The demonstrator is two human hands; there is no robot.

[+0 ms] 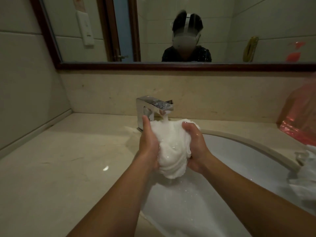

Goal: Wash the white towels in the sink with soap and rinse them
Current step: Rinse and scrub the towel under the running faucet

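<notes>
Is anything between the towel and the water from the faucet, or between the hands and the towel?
Nothing visible. Both the left hand and the right hand grip the bunched towel directly, and the stream from the faucet falls straight onto its top, above the sink.

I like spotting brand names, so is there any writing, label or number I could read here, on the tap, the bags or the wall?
No readable text anywhere.
Square chrome tap: no marking visible.
White wall panel in the mirror: only tiny dots, no legible label.
Pink plastic bag: no print visible.
Paper at the mirror's top edge: too blurred to read.
</notes>
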